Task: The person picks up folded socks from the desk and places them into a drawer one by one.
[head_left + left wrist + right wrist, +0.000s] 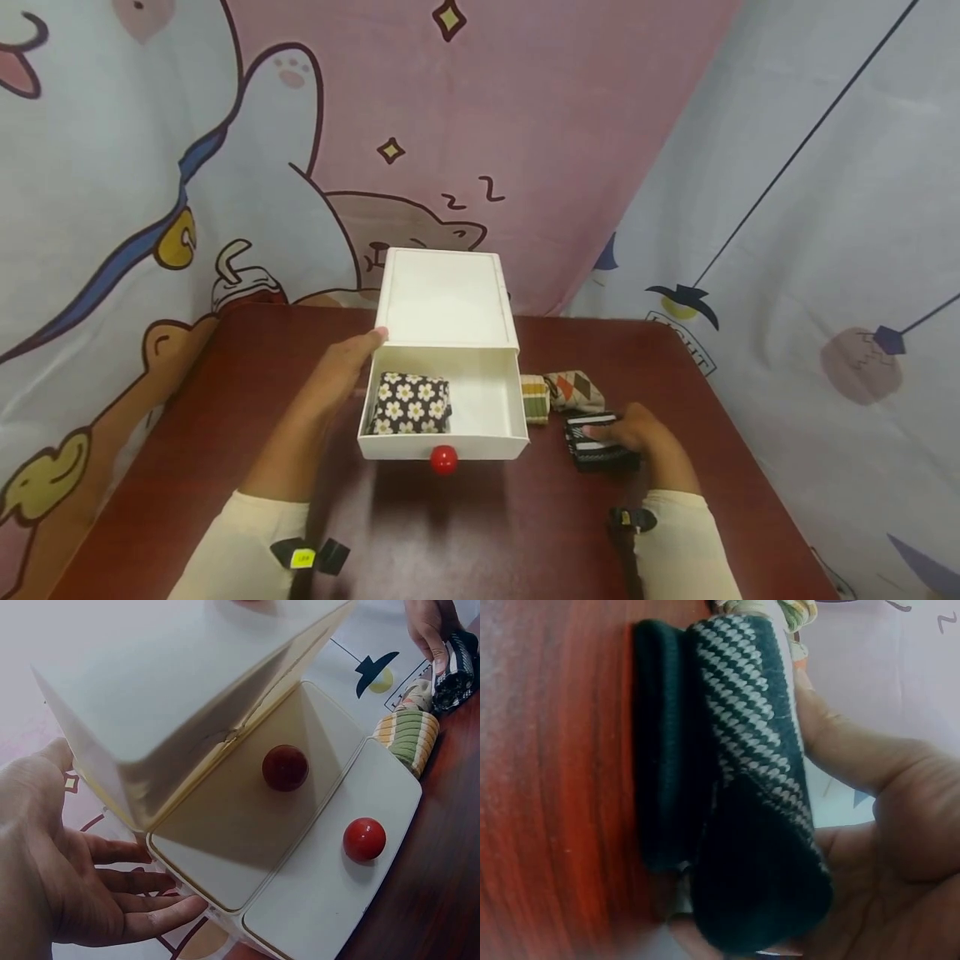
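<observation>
A white drawer unit (450, 296) with red ball knobs stands with its top drawer (487, 404) pulled out. Inside the drawer's left part lies a folded black sock bundle (408, 404) with white flowers. My left hand (341, 367) rests against the unit's left side, thumb at its upper edge; in the left wrist view its fingers (150, 883) lie fairly straight along the side. To the right of the unit, my right hand (645, 433) grips a folded black-and-white knitted sock (750, 705) at the table, the thumb on one face.
Right of the unit lie a green-and-yellow striped sock (535, 400) and a beige argyle sock (575, 392), side by side. They sit on a dark red wooden table (442, 542). A cartoon-printed curtain (525, 125) hangs behind and around the table.
</observation>
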`<state>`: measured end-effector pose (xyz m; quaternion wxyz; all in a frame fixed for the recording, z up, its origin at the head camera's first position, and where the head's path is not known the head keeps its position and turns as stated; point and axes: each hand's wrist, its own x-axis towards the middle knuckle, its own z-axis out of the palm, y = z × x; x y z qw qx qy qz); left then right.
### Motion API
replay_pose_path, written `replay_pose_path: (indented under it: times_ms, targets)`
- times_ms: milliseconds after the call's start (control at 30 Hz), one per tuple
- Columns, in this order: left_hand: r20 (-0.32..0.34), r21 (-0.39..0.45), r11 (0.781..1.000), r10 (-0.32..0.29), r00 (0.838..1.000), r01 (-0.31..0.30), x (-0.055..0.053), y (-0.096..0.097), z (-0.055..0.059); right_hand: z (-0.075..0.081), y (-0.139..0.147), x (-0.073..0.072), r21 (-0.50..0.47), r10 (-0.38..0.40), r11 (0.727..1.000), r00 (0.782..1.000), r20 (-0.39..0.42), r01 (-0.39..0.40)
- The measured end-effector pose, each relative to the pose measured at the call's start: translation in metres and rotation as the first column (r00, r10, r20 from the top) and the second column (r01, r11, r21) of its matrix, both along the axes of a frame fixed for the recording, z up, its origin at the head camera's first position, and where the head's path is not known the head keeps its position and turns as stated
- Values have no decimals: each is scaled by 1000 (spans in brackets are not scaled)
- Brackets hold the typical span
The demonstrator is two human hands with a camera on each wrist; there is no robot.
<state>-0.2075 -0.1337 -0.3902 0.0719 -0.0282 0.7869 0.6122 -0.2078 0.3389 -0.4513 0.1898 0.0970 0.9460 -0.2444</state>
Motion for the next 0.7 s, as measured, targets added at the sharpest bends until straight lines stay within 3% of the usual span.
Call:
replay_pose_path:
  times_ms: [700]
  targets:
    - [17,13,1000,-18,1000,18,-1,-3,0,-5,-4,4,-46,-66,997,998,-9,65]
